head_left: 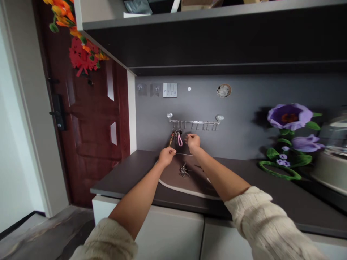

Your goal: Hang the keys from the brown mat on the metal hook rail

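Observation:
A silver hook rail (193, 122) with several hooks is fixed to the grey wall. From its left hooks hang a dark strap with gold lettering (171, 139) and a pink loop (180, 139), with small metal parts above them. My left hand (166, 157) is closed at the lower end of the lettered strap, its fingertips pinched together there. My right hand (193, 141) is raised just right of the pink loop, below the rail, fingers curled together; whatever is in them is too small to make out. Beneath the hands, a bunch of keys (184, 170) lies on a brown mat (173, 177).
A dark shelf (217, 43) overhangs the counter (121, 169). Purple artificial flowers (290, 117) and a pale appliance with a clear top (332, 159) stand at the right. Orange flowers (63, 12) hang before the red-brown door (94, 144) at left.

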Tool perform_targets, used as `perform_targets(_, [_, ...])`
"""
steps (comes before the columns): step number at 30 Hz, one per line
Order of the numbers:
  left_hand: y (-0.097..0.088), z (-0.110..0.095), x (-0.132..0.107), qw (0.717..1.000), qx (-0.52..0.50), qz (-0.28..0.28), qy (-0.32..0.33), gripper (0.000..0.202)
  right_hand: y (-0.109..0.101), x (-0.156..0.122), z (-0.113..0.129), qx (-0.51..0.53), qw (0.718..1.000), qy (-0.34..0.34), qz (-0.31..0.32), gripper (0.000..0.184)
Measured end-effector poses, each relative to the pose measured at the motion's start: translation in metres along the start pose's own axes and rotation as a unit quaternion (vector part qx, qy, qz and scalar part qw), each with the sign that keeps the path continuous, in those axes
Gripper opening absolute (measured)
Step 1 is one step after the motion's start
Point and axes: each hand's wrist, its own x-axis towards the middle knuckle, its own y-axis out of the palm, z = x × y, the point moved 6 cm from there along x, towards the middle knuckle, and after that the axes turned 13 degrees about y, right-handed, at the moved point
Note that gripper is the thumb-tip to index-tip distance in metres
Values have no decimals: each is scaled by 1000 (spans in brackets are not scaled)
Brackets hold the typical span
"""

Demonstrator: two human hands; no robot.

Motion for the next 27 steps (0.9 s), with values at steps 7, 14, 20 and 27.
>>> perform_targets(7, [8,-4,-9,993,-90,80,6,14,-24,-56,-13,46,993,86,70,11])
perform_targets(14, [22,-11,-19,968,-129,210,39,24,-42,-87,-37,-55,988,53,138,16])
perform_targets(20, [31,-15,-24,944,-110,295,97,24,-43,-93,-51,-181,970,7,163,22])
perform_targets(27, [30,-14,-23,950,-42,281,133,18,-44,-90,-50,-263,954,-16,142,23])
